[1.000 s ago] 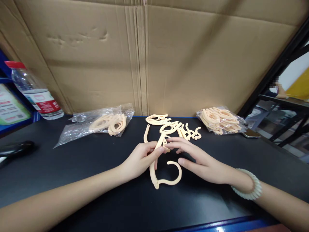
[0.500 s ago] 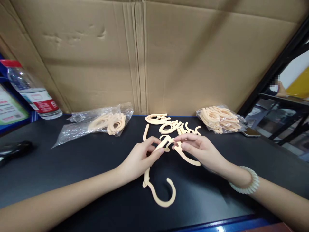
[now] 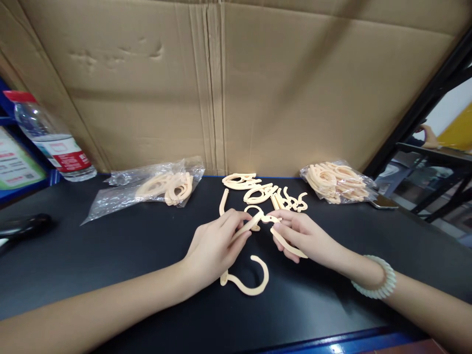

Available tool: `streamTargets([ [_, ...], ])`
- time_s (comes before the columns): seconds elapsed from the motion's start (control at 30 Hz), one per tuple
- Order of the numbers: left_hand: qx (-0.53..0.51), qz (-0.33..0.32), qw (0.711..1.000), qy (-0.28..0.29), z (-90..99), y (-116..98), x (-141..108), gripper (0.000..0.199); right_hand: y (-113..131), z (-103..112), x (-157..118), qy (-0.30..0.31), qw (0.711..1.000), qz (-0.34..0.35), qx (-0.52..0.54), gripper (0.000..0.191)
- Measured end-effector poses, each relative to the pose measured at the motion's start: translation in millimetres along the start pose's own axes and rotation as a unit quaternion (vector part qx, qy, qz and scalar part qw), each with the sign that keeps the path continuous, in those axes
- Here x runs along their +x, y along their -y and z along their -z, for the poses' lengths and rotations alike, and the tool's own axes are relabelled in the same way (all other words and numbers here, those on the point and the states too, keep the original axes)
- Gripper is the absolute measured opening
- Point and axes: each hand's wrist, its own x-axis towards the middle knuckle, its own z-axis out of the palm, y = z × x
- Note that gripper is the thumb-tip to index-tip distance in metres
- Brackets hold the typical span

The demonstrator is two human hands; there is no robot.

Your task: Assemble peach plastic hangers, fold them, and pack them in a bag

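Observation:
Between my hands is a cream plastic folding hanger (image 3: 257, 218), raised above the black table. My left hand (image 3: 217, 241) pinches one straight arm of it between thumb and fingers. My right hand (image 3: 306, 233) grips the other side, where a curved arm (image 3: 289, 244) sticks out under the thumb. Whether that curved arm is joined to the middle is hidden by the fingers. Another cream hanger's hook (image 3: 254, 291) shows below my left hand, and a straight arm (image 3: 223, 201) shows above it. My left hand covers what lies between those two parts.
Several loose cream hangers (image 3: 241, 182) lie behind my hands. Clear bags with more hangers lie at left (image 3: 147, 189) and right (image 3: 337, 182), the right one beside a phone (image 3: 385, 202). A water bottle (image 3: 55, 142) and a black mouse (image 3: 25, 227) are at left. Cardboard (image 3: 295, 88) stands behind.
My right fingers have closed further round the curved arm, and the held hanger has turned slightly. The hook in front has swung upward, nearer my left hand.

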Motion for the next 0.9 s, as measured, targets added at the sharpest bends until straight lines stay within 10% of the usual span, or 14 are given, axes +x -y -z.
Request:
streamTargets([
  [0.33,0.189,-0.155,0.967,-0.064,4.4,-3.4,-1.2,0.017,-3.5,4.0,-1.9,0.033,0.999,-0.021,-0.024,0.034],
  [0.9,0.274,-0.234,0.931,-0.059,5.4,4.4,3.1,0.017,1.5,-5.0,-8.0,0.113,0.992,-0.05,-0.017,0.032],
])
